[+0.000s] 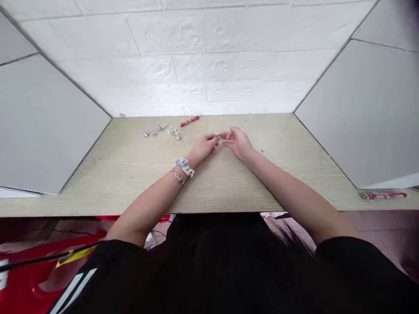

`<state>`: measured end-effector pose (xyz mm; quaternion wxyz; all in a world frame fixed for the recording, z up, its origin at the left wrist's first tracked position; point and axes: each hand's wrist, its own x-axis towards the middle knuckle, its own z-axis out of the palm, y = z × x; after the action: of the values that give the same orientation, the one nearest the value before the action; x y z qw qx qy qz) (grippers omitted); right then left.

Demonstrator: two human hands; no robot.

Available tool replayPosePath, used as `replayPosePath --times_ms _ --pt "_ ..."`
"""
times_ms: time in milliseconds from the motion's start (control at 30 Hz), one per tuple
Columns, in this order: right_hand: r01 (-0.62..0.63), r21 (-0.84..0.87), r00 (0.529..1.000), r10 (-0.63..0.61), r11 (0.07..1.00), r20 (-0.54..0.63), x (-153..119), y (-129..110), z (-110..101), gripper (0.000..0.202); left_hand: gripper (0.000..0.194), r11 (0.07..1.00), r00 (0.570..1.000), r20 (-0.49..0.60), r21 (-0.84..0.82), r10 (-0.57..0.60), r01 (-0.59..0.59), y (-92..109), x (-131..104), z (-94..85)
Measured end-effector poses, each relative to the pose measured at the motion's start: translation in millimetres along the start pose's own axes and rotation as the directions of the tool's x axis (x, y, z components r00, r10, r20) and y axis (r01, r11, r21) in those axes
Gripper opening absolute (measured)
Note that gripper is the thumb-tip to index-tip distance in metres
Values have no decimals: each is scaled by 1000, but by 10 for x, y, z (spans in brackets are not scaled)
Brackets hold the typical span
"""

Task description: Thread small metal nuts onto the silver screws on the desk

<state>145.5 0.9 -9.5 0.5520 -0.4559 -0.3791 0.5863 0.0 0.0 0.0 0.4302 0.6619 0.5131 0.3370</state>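
Observation:
My left hand [203, 147] is pinched round a small metal piece [216, 134] above the middle of the table. Only its top shows between thumb and fingers, so its exact kind is hidden. To the right, my right hand [240, 143] has its fingers apart and pointing at the piece. Its fingertips come close to those of my left hand; whether they touch the piece I cannot tell. Left of both hands, several small metal bolts stand on their heads, among them one bolt [145, 133] at the far left and a group with a front bolt [178, 136].
A red pen-like stick [189, 121] lies near the back wall [222, 93]. Another red stick [383, 196] is at the right front edge. Grey panels [369, 109] bound the table [157, 174] on both sides. Small red specks [262, 151] lie beside my right forearm.

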Motion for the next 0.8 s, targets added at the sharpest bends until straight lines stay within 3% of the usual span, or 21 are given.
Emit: replayPosePath --times_ms 200,333,467,600,700,800 --pt "48 -46 998 -46 998 31 22 51 -6 11 33 976 993 76 -203 94 -77 -45 0 11" --pt "200 -214 976 -176 956 128 -12 105 34 14 36 953 987 92 -286 129 -98 -70 10 20" --pt "374 -367 927 -348 852 136 -61 151 54 20 32 943 990 83 -323 117 -85 -48 9 18" --pt "524 -493 847 -484 694 219 -84 184 42 25 33 929 989 87 -360 119 -81 -26 4 18" --pt "563 -543 819 -510 623 264 -78 197 28 29 27 917 990 92 -394 109 -65 -24 5 21" --pt "553 -576 824 -497 602 272 -61 200 16 29 20 914 994 79 -403 75 -37 -11 -1 20"
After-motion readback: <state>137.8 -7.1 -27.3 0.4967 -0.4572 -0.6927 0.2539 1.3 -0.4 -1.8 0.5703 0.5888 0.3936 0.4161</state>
